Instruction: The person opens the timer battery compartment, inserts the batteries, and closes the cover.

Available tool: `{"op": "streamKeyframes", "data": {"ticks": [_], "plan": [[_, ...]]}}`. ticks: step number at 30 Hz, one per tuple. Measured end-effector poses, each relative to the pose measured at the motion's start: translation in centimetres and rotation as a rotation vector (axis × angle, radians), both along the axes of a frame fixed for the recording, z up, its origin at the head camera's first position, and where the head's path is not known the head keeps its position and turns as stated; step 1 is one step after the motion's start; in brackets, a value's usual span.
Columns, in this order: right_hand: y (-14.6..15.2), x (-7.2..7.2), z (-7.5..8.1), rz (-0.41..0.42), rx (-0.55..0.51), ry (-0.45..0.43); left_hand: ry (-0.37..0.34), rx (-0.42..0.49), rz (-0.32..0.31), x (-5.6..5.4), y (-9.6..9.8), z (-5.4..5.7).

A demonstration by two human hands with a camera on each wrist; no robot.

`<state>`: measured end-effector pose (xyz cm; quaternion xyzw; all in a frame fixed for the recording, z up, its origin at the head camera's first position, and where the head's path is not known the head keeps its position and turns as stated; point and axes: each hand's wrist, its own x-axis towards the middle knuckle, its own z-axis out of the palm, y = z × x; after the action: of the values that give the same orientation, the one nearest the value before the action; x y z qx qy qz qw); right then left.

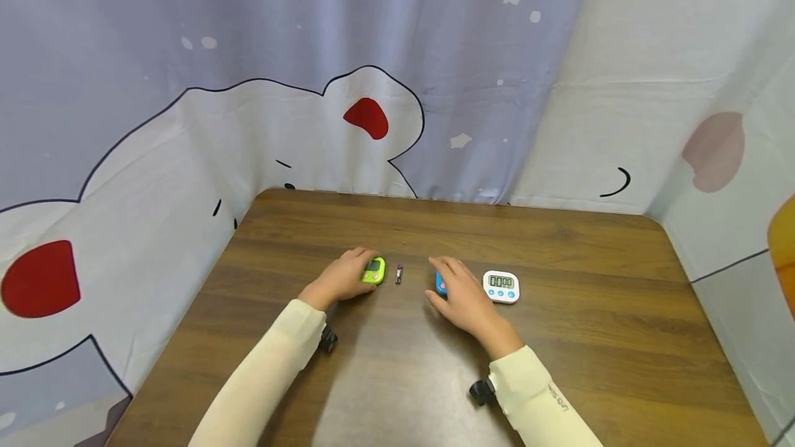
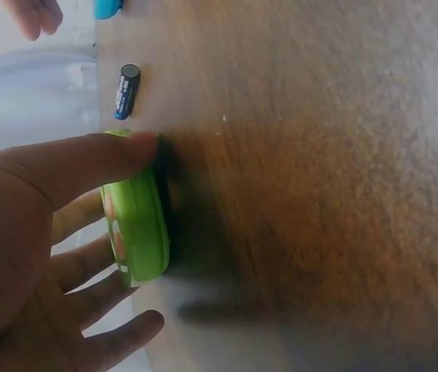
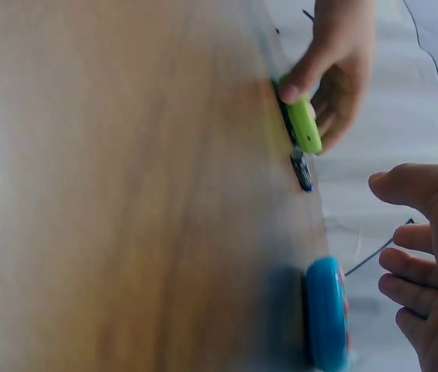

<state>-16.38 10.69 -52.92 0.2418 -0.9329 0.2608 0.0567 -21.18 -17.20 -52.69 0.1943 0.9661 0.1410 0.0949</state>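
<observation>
My left hand point(image 1: 344, 278) holds a lime-green digital timer point(image 1: 375, 271) by its edges, the thumb on the near side and fingers on the far side. Whether the timer touches the table is hard to tell. Just right of it lies a small dark battery point(image 1: 399, 274), also visible in the left wrist view. Over a blue timer point(image 1: 441, 285) hovers my right hand point(image 1: 462, 295), partly covering it in the head view. In the right wrist view, a gap separates the thumb and fingers from the blue timer point(image 3: 327, 314). Beside that hand sits a white timer point(image 1: 500, 287) reading zeros.
The wooden table point(image 1: 577, 350) has rounded far corners. A patterned curtain point(image 1: 298, 33) hangs behind it and along both sides. Small black wrist cameras are strapped under both sleeves.
</observation>
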Motion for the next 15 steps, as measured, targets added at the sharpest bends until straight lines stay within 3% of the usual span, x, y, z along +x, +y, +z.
{"op": "streamKeyframes", "data": {"ticks": [5,10,15], "plan": [[-1.2,0.8,-0.2,0.052,-0.043,0.025,0.040,0.045,0.054,0.1,0.0,0.4],[-2.6,1.1,-0.5,0.101,-0.057,0.053,0.107,0.150,0.099,0.1,0.2,1.4],[-3.7,1.0,-1.0,0.118,-0.057,0.041,0.115,0.287,0.133,0.4,0.4,2.5]]}}
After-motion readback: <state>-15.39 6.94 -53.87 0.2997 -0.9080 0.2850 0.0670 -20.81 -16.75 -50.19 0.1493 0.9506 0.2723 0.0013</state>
